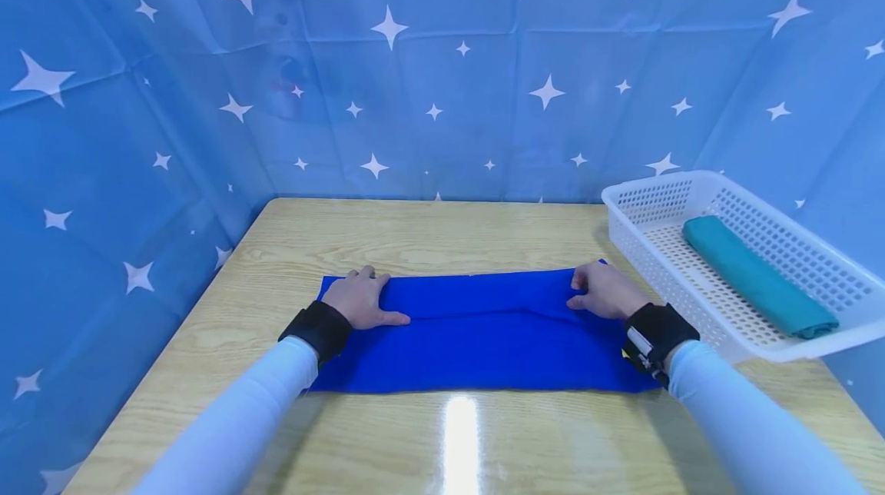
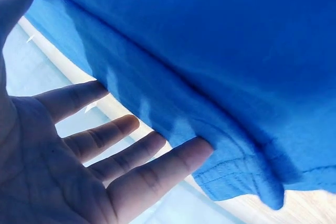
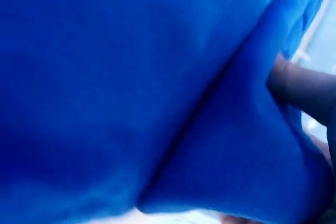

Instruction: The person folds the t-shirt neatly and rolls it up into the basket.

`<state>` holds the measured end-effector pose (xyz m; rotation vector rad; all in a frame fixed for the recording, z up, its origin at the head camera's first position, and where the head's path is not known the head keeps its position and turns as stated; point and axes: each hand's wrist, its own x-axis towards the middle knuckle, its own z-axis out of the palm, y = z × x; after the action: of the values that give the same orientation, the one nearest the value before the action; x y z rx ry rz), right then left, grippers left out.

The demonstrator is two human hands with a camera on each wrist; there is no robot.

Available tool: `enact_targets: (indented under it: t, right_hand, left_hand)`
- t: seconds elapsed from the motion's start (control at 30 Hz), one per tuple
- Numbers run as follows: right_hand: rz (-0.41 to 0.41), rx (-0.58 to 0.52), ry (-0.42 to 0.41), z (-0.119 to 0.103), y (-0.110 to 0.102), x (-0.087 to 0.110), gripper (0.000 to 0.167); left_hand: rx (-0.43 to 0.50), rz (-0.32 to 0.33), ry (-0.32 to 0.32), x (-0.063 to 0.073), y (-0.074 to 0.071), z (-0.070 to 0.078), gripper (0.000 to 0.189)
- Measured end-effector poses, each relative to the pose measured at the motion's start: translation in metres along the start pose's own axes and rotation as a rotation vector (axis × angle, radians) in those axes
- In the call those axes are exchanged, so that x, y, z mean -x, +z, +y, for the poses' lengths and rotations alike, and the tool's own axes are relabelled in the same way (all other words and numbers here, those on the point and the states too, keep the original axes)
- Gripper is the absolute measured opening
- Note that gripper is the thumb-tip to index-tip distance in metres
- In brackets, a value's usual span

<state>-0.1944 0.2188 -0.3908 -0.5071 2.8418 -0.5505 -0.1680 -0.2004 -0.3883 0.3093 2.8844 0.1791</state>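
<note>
A blue cloth [image 1: 477, 353] lies as a long rectangle across the table, its far strip folded over so that a crease runs along its length. At the far left end, my left hand [image 1: 356, 301] rests with fingers spread and straight. In the left wrist view, that hand's fingertips [image 2: 197, 148] touch the folded strip near its edge, and the thumb reaches the crease. My right hand [image 1: 604, 291] pinches the far right part of the cloth with curled fingers. From the right wrist, the thumb [image 3: 302, 87] presses on the lifted cloth fold [image 3: 226, 161], which partly hides the other fingers.
On the right stands a white perforated basket [image 1: 681, 268] holding a folded teal cloth [image 1: 760, 276]. The wooden table [image 1: 387, 237] ends at a blue curtain [image 1: 442, 64] with white stars, behind and at the left. Black bands circle both wrists.
</note>
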Motion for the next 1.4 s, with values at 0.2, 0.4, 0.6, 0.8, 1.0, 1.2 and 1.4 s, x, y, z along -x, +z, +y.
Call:
enact_targets:
  t: [0.2,0.4,0.6,0.8,1.0,1.2,1.4]
  right_hand:
    - [0.083,0.022,-0.19,-0.027,-0.005,0.031,0.024]
    - [-0.091,-0.005,-0.341,-0.036,0.0,0.066,0.022]
    - [-0.087,-0.013,-0.36,-0.024,-0.002,0.078,0.012]
    - [0.053,0.159,-0.206,-0.016,0.009,0.08,0.042]
    - [-0.037,0.23,-0.149,-0.01,0.03,0.092,0.071]
    - [-0.003,0.221,-0.139,-0.02,0.032,0.093,0.073]
    - [-0.022,0.227,-0.138,-0.033,0.041,0.086,0.072]
  left_hand:
    - [0.002,0.03,0.015,0.002,0.001,-0.001,0.096]
    - [0.0,0.039,0.014,0.004,0.002,-0.002,0.095]
    - [-0.003,0.043,0.01,0.004,0.003,-0.005,0.095]
    - [0.019,0.066,0.024,0.011,0.005,-0.006,0.09]
    - [0.04,0.042,0.119,0.028,0.005,-0.009,0.081]
    - [0.048,-0.049,0.146,0.035,0.008,-0.017,0.083]
    - [0.051,-0.084,0.154,0.035,0.004,-0.022,0.087]
